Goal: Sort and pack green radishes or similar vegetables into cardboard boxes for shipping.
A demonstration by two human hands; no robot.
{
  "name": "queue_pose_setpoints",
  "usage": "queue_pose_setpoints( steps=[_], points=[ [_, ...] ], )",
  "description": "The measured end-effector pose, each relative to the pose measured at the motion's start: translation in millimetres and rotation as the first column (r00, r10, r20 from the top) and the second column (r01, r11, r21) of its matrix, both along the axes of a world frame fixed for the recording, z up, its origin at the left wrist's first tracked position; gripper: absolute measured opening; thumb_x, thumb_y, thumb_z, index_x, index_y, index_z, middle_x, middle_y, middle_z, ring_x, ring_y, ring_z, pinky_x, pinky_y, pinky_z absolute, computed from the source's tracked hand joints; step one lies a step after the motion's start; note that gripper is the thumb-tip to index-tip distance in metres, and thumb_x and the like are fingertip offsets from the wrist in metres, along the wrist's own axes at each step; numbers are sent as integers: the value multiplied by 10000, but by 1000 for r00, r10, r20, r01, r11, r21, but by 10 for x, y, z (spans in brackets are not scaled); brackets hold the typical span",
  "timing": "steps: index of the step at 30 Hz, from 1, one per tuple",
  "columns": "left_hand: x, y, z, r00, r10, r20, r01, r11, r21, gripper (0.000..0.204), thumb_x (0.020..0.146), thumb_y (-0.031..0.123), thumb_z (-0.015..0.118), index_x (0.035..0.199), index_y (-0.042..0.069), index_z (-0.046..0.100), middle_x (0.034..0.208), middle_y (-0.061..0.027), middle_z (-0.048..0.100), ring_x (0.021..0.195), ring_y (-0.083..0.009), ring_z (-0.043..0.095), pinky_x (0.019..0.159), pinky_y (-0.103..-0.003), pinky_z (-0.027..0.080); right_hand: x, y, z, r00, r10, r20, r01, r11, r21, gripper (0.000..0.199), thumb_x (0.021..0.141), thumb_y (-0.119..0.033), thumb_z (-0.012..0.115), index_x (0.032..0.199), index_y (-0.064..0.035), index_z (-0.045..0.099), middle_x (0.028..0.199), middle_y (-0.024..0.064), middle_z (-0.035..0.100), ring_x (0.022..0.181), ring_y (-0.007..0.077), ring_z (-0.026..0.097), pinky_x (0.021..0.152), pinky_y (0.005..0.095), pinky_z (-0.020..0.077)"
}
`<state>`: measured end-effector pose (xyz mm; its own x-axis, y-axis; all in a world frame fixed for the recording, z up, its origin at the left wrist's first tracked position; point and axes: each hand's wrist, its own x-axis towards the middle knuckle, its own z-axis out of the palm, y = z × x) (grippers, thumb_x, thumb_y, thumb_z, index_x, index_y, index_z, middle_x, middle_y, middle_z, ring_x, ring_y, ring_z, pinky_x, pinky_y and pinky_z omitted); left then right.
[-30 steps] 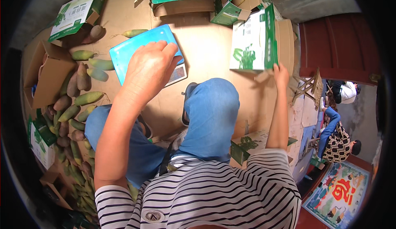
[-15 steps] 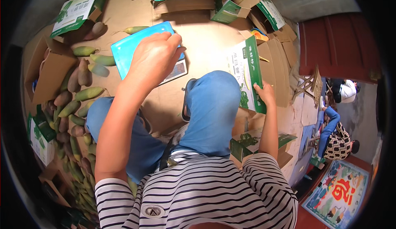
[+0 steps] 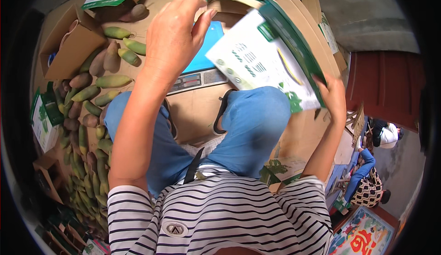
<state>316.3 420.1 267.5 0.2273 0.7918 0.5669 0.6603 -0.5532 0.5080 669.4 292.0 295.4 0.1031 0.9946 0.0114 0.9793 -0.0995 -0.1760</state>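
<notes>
Here, you sat on a floor of flattened brown cardboard (image 3: 193, 112), knees in blue trousers (image 3: 257, 121), with a long heap of green and brownish mangoes (image 3: 98, 81) running down your left side and an open brown carton (image 3: 69, 43) beyond them. Largest of the things in hand was the white and green printed box (image 3: 262, 62), lifted off the floor and tilted, hanging between your two hands above your right knee. Your right hand (image 3: 334, 97) gripped it at its lower right edge, fingers wrapped over the rim. Your left hand (image 3: 177, 34) was raised just beside the box's left corner, fingers bent and spread; whether it touched the card or was free of it cannot be told from this view. Beneath it lay a blue-topped weighing scale (image 3: 202, 68), half hidden.

Judging by this, the step in hand was bringing the box in toward you. The next move would likely call for your left hand to take the near corner, so both hands could steady it.
</notes>
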Motion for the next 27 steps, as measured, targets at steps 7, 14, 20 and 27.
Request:
queue_pose_setpoints(
  steps=[7, 14, 20, 27],
  points=[
    [-133, 196, 121, 984, 21, 175, -122, 800, 588, 252, 820, 91, 665, 1047, -5, 612, 1015, -204, 615, 934, -345, 602, 815, -403, 480, -1038, 1116, -93, 854, 492, 169, -518, 776, 359, 501, 669, -10, 642, 1137, -188, 632, 988, 46, 684, 866, 277, 649, 719, 371, 524],
    [-211, 86, -87, 942, 90, -324, -105, 994, -29, 226, 854, 244, 645, 913, 27, 630, 916, -131, 634, 902, -326, 614, 775, -419, 490, -1490, 1243, -913, 669, 675, 311, -743, 598, 300, 360, 774, -97, 571, 1127, -116, 639, 938, 31, 659, 830, 197, 640, 695, 302, 534],
    [-177, -8, -263, 789, -185, -587, -56, 928, -368, 304, 838, 297, 653, 1006, 45, 640, 1010, -141, 632, 967, -309, 623, 825, -441, 489, -1592, 1211, -976, 617, 738, 272, -786, 596, 165, 416, 774, -130, 595, 1188, -93, 598, 1077, 72, 621, 964, 230, 606, 799, 346, 525],
    [-44, -33, -238, 758, -291, -584, -55, 863, -502, 382, 762, 288, 711, 1056, 53, 651, 1050, -137, 635, 1000, -290, 625, 827, -431, 480, -1755, 1249, -1059, 678, 735, -22, -732, 672, -109, 1003, 758, -666, 609, 1448, -14, 283, 1485, 244, 295, 1369, 389, 298, 1127, 474, 242]
  ],
)
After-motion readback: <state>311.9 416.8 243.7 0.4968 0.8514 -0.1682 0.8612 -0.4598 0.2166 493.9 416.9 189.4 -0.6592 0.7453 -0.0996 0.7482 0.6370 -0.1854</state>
